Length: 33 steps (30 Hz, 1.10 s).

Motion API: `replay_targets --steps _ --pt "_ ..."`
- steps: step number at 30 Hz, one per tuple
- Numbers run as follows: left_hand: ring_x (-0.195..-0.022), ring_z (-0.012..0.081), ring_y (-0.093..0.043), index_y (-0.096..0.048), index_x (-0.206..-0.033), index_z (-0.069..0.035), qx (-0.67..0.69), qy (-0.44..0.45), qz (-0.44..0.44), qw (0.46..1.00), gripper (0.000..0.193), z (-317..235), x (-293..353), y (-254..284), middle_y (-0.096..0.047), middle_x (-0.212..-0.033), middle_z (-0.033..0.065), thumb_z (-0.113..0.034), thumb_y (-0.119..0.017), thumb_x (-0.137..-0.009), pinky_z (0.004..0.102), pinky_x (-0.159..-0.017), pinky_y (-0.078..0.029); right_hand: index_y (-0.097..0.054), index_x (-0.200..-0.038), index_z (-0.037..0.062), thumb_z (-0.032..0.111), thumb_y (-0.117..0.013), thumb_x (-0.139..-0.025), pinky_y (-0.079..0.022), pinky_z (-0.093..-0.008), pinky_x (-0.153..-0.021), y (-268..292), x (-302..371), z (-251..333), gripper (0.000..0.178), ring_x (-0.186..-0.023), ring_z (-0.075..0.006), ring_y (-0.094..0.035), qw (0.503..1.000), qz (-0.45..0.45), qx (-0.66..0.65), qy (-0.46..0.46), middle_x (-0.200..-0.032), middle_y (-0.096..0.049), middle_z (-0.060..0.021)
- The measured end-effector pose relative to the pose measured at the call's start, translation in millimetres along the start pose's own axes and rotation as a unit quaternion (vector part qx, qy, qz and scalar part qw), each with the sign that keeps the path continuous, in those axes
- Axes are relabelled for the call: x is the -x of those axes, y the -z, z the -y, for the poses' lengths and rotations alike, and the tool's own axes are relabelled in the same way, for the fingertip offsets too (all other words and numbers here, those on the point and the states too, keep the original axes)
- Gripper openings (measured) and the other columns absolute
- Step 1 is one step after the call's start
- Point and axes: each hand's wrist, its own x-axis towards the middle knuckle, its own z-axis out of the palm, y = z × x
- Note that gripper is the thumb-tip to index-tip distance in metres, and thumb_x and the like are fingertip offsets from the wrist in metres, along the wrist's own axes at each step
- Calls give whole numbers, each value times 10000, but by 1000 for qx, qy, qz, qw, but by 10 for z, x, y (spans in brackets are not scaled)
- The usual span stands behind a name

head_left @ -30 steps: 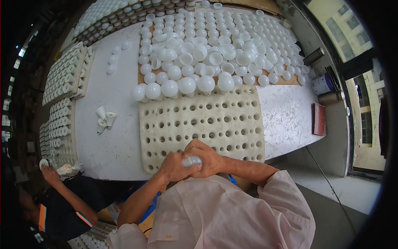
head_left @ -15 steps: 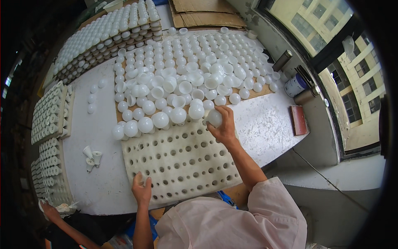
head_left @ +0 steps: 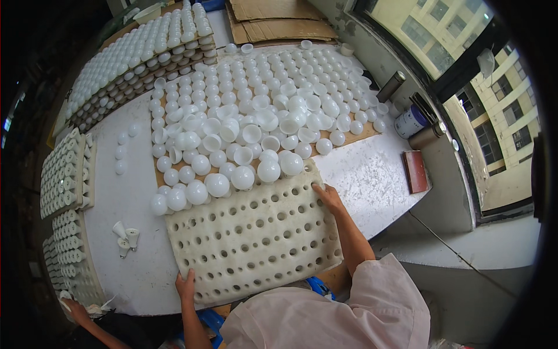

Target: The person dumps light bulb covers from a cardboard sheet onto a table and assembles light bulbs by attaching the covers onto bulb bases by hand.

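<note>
With the left hand [head_left: 186,287] grasping the tray's [head_left: 237,218] left edge and the right hand [head_left: 331,199] its right, keep the far-edge bulbs [head_left: 217,185] level.

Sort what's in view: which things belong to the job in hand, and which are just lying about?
Likely in use:
pale holed tray, with the left hand and right hand at its edges
round white globes along its far edge
probably the white domes beyond

Seemingly just lying about:
flat red object
blue-and-white tub
cardboard sheets
</note>
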Motion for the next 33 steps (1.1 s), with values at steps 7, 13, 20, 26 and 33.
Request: replay_targets --steps 7,13,20,26,33 --pt "-852 172 -596 -605 -1096 66 11 37 7 999 361 -116 13 -39 -656 -993 108 -199 -644 -853 299 -773 -471 -615 -1153 4 407 -560 -786 -489 -341 -784 -168 -291 264 547 -826 -246 -646 995 -18 84 58 -918 -677 -169" --pt "-832 169 -589 -630 -1011 65 -3 39 4 999 304 -189 -132 -108 -657 -950 101 -192 -647 -849 296 -763 -466 -608 -1172 30 355 -519 -779 -485 -362 -813 -194 -553 418 518 -834 -270 -652 996 -8 69 61 -928 -682 -170" --pt "-838 164 -587 -612 -1053 62 -11 58 1 998 300 -120 -74 -175 -649 -970 105 -161 -657 -857 309 -766 -472 -597 -1182 -22 308 -551 -813 -484 -332 -825 -68 -813 266 497 -885 -223 -626 990 28 53 128 -986 -668 -141" --pt "-821 187 -621 -607 -1074 62 33 94 -2 995 290 -286 -101 171 -658 -984 118 -117 -645 -849 334 -757 -508 -594 -1154 103 213 -758 -730 -504 -395 -779 -328 -1385 794 468 -884 -320 -614 897 -192 210 339 -1105 -584 -165" --pt "-992 236 -626 -571 -1208 39 24 37 -12 999 521 -110 -239 620 -639 -1126 182 -256 -707 -801 325 -867 -478 -610 -863 -37 231 -661 -832 -463 -360 -673 -164 -1478 934 275 -732 -270 -589 835 -233 260 426 -801 -610 -144"
